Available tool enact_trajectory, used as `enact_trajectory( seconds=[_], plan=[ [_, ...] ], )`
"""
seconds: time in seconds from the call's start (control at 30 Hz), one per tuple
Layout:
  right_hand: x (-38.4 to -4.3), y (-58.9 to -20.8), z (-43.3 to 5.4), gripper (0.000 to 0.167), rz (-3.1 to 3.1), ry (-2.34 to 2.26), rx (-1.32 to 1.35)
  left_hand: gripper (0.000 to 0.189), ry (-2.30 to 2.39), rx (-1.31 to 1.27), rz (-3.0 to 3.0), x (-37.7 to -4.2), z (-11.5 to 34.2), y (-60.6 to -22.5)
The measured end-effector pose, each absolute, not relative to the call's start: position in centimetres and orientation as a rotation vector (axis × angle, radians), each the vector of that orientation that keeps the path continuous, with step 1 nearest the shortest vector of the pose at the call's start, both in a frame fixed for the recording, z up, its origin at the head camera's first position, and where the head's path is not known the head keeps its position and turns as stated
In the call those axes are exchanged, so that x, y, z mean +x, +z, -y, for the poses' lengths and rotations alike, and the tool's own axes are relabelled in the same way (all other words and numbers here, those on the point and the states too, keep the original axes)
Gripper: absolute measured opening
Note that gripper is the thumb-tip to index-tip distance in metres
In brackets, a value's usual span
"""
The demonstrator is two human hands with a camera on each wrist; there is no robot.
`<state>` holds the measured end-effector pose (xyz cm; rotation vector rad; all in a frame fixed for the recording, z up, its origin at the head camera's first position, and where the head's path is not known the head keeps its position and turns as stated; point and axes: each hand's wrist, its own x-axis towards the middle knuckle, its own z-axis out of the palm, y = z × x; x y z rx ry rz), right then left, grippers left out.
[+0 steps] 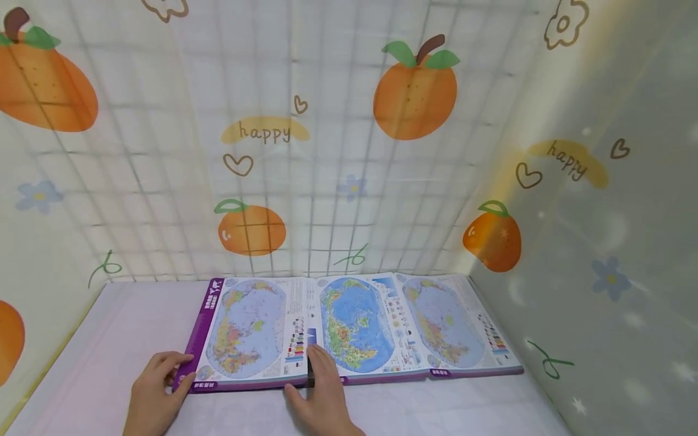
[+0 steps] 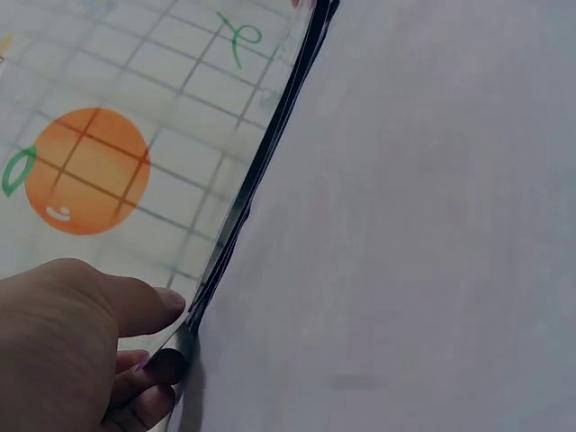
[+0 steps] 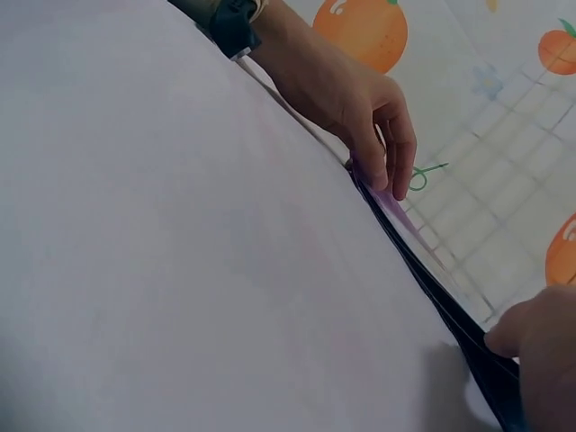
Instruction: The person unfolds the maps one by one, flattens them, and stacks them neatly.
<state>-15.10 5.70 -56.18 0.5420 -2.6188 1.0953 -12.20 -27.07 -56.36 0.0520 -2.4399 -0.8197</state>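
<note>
Three thick world maps lie side by side in the head view. The left world map (image 1: 245, 330) has a purple left border and a purple front edge. My left hand (image 1: 155, 390) grips its front left corner, thumb at the front edge and fingers on the side. At its right side, my right hand (image 1: 322, 396) holds the edge, fingers along the seam and thumb at the front. A dark strip (image 1: 311, 372) shows beside those fingers. The middle world map (image 1: 357, 324) touches or nearly touches the right hand; the right world map (image 1: 447, 324) lies beyond it.
Pale cloth covers the table (image 1: 142, 315). Behind rises a sheet printed with oranges (image 1: 414, 100) and the word happy, with a wire grid showing through. Another such sheet (image 1: 611, 242) closes the right side.
</note>
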Motion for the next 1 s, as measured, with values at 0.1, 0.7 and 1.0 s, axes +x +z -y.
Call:
enact_trajectory(
  seconds=[0.1,0.7,1.0],
  plan=[
    [-15.1,-56.1,-6.1,0.079,2.630,1.101,0.531,0.035,-0.822,0.042,2.455,-12.1,26.8,-56.6],
    [-15.1,-55.9,-7.6,0.071,2.651,1.162,0.450,0.041,-0.868,-0.062,2.425,-12.0,25.2,-56.2],
    [-15.1,-55.6,-7.5,0.065,2.633,1.103,0.450,0.046,-0.923,-0.081,2.381,-12.2,25.3,-56.2]
  ],
)
